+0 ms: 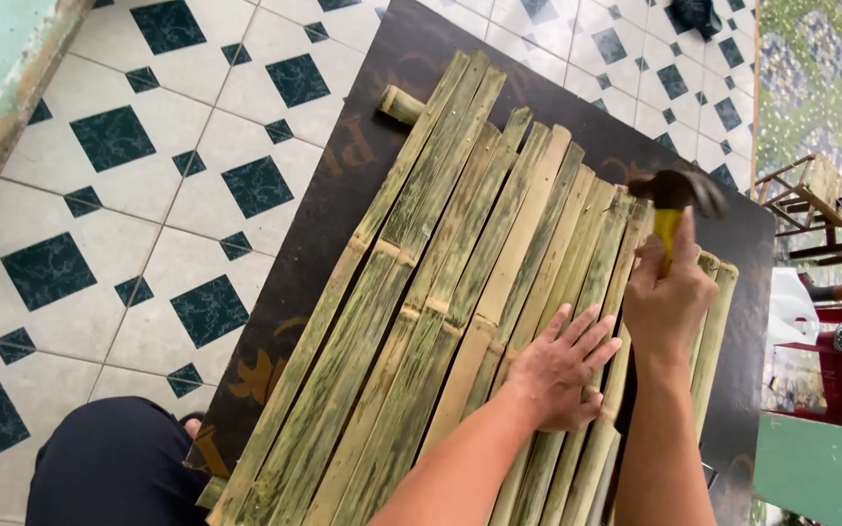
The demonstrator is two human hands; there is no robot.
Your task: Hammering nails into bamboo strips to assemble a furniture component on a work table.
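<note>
Many flat green-yellow bamboo slats (421, 302) lie joined, centre frame; left hand (559, 368) presses flat and open, right hand (669, 297) grips closed around yellow-handled hammer (672, 200); rightmost slats seemingly remain unnailed.

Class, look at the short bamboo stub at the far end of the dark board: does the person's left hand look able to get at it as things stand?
Probably yes, with a long stretch. The left hand lies flat on the bamboo slats, holding nothing, and nothing stands between it and the bamboo stub across the dark board.
</note>
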